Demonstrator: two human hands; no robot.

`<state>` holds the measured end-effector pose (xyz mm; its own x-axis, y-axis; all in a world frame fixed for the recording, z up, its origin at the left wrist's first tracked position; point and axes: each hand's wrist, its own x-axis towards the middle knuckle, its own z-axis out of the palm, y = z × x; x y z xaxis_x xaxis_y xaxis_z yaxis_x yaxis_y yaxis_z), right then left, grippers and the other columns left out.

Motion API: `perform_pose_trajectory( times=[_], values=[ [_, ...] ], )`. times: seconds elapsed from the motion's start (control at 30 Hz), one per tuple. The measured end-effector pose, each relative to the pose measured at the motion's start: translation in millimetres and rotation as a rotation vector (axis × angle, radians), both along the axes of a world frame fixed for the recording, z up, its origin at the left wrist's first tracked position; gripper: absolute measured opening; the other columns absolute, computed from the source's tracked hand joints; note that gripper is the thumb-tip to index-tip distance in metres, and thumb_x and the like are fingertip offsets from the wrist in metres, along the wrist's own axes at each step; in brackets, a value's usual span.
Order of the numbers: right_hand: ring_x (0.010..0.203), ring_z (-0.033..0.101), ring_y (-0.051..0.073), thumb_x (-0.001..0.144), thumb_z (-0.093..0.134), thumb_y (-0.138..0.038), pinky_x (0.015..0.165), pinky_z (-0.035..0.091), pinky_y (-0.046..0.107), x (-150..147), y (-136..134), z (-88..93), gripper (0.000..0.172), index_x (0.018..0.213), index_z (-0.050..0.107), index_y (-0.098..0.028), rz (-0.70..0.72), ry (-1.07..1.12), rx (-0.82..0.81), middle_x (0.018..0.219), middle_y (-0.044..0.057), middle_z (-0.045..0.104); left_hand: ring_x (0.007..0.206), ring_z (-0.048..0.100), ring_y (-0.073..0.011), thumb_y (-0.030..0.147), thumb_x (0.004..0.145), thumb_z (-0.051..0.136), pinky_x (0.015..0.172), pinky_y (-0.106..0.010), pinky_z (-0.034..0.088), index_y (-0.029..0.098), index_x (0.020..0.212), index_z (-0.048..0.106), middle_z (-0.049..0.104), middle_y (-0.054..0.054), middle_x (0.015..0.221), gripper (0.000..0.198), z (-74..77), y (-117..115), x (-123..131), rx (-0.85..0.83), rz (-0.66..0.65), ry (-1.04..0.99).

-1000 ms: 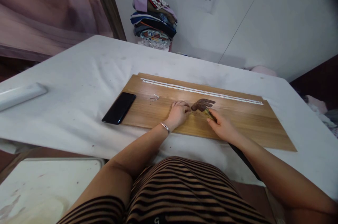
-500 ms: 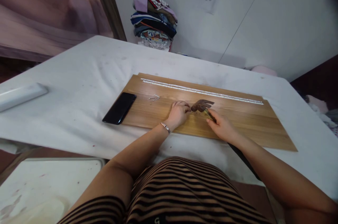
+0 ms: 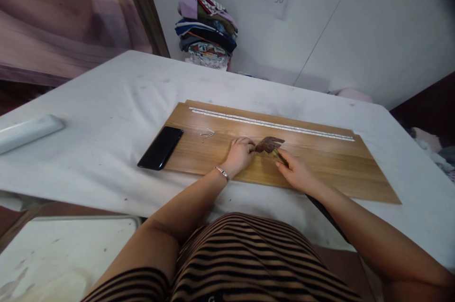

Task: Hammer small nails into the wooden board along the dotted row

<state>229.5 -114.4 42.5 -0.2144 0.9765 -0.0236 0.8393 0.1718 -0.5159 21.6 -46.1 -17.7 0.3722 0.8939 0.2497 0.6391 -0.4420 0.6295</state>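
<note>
My right hand [image 3: 293, 169] grips the handle of a claw hammer [image 3: 269, 144] with a rusty brown head. The long dark handle runs back under my right forearm. Low over the wooden board [image 3: 330, 164], the hammer's striking end is right beside the fingertips of my left hand [image 3: 241, 152]. Those fingertips are pinched together near the board's surface; whatever is between them is too small and hidden to make out. Several loose nails [image 3: 208, 133] lie on the board to the left of my left hand.
A black phone [image 3: 161, 147] rests over the board's left end. Two white marked strips [image 3: 272, 124] run along its far side. The white-covered table [image 3: 106, 103] also bears a white roll [image 3: 31, 132] at far left. Folded clothes [image 3: 208, 27] are stacked by the wall.
The hammer head has shifted slightly left and down, closer to my left fingertips, and my right hand has moved with it. My left hand stays in place.
</note>
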Motion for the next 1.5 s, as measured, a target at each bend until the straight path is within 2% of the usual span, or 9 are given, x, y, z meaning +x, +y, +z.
perform_pose_trajectory(
  times=[0.2,0.4,0.57,0.8,1.07,1.37,1.5],
  values=[
    [0.102,0.071,0.031,0.089,0.051,-0.027,0.090,0.054,0.046,0.6,-0.3,4.5,0.041,0.126,0.065,-0.018,0.001,0.012,0.008,0.104,0.013,0.077,0.103,0.062,-0.0221,0.016,0.084,0.068,0.099,-0.041,0.041,0.023,0.079,0.078,0.075,-0.004,0.098,0.013,-0.7,-0.3,-0.2,0.002,-0.003,-0.008],
    [0.095,0.072,0.031,0.090,0.050,-0.028,0.086,0.055,0.045,0.1,-1.4,8.5,0.039,0.125,0.065,-0.019,-0.003,0.021,0.041,0.096,0.012,0.077,0.104,0.063,-0.0215,0.019,0.085,0.070,0.099,-0.041,0.040,0.023,0.079,0.078,0.075,-0.003,0.098,0.011,-0.4,-0.2,-0.3,0.000,-0.005,-0.029],
    [0.095,0.072,0.029,0.089,0.051,-0.025,0.086,0.056,0.044,-3.7,-0.5,7.0,0.040,0.127,0.064,-0.020,0.029,0.033,0.027,0.101,0.011,0.077,0.103,0.063,-0.0225,0.018,0.084,0.071,0.099,-0.042,0.041,0.023,0.078,0.078,0.075,-0.004,0.098,0.010,1.5,-0.2,-0.7,-0.010,-0.004,-0.011],
    [0.097,0.072,0.029,0.089,0.051,-0.026,0.086,0.056,0.043,-1.5,-0.7,4.5,0.039,0.125,0.066,-0.020,0.003,0.016,0.006,0.103,0.012,0.077,0.104,0.062,-0.0220,0.014,0.083,0.068,0.101,-0.042,0.040,0.023,0.078,0.078,0.075,-0.004,0.100,0.014,2.7,-1.4,-0.5,-0.021,-0.006,-0.004],
    [0.092,0.072,0.029,0.089,0.050,-0.026,0.082,0.056,0.041,-3.0,-0.1,16.1,0.040,0.126,0.065,-0.020,0.013,0.032,0.035,0.099,0.011,0.077,0.106,0.062,-0.0215,0.015,0.083,0.069,0.101,-0.041,0.040,0.022,0.080,0.077,0.075,-0.003,0.102,0.011,2.4,-1.7,-1.1,-0.021,0.000,-0.038],
    [0.094,0.073,0.028,0.089,0.051,-0.025,0.083,0.056,0.041,-0.8,-0.1,0.9,0.040,0.127,0.065,-0.021,0.022,0.030,0.032,0.101,0.010,0.078,0.102,0.063,-0.0218,0.012,0.080,0.070,0.098,-0.040,0.042,0.021,0.074,0.075,0.074,-0.004,0.098,0.013,2.1,-0.7,-0.4,-0.020,0.008,-0.027],
    [0.093,0.073,0.028,0.089,0.052,-0.025,0.084,0.056,0.042,0.4,-1.5,2.8,0.040,0.126,0.066,-0.021,0.012,0.023,0.025,0.104,0.011,0.077,0.102,0.063,-0.0213,0.012,0.081,0.068,0.099,-0.041,0.041,0.022,0.075,0.076,0.075,-0.003,0.098,0.014,1.1,-0.3,-0.8,-0.016,0.006,-0.026]
  ],
)
